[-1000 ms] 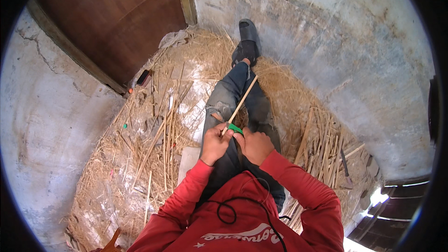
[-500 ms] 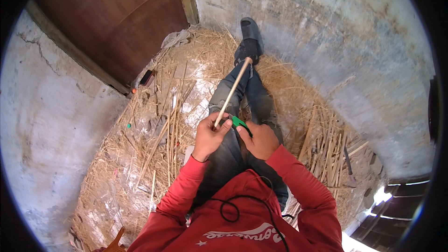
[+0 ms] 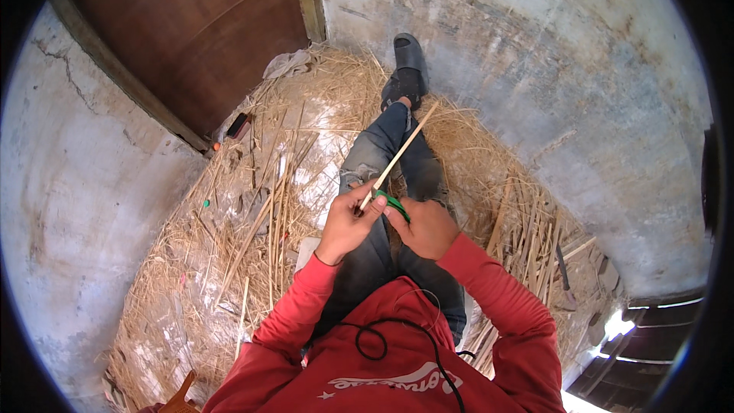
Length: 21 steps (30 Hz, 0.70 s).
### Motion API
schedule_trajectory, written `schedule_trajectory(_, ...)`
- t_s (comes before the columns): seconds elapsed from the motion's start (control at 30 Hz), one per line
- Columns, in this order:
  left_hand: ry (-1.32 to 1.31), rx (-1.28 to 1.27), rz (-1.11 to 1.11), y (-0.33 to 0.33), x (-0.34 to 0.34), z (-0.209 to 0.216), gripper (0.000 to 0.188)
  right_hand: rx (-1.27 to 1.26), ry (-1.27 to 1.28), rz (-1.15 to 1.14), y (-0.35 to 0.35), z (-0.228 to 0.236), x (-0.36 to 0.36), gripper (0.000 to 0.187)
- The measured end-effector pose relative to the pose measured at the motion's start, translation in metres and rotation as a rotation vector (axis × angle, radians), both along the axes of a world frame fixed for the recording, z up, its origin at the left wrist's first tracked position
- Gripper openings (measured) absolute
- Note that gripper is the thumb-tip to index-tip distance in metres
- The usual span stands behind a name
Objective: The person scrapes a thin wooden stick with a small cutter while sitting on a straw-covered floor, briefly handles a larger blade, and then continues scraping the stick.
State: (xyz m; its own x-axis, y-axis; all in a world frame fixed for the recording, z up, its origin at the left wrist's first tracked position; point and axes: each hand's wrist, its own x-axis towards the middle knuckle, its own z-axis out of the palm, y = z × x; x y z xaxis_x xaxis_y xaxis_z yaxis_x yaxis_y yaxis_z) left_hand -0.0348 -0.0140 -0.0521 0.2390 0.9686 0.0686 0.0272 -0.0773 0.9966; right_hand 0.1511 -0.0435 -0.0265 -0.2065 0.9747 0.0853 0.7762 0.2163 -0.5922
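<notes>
A thin pale stick (image 3: 397,157) slants from the middle of the frame up toward the shoe (image 3: 407,69) at upper centre. It looks light, stiff and likely brittle, so it is best held near its lower end. There the left hand (image 3: 345,226) has its grip closed on the stick, pinching it between thumb and fingers. The right hand (image 3: 428,228), just beside it, is closed on a small green tool (image 3: 392,203) touching the stick. Straw (image 3: 229,260) covers the floor around the legs.
</notes>
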Motion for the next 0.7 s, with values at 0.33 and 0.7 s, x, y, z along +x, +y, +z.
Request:
schedule_trajectory(0.33,-0.058,-0.036,-0.048,0.004,-0.001,-0.003,0.037,-0.006,-0.106,-0.050,-0.005,0.009,-0.007,0.044)
schedule_trajectory(0.7,0.040,0.071,0.107,0.006,0.006,-0.021,0.021,-0.045,-0.151,-0.112,-0.005,0.003,-0.014,0.044)
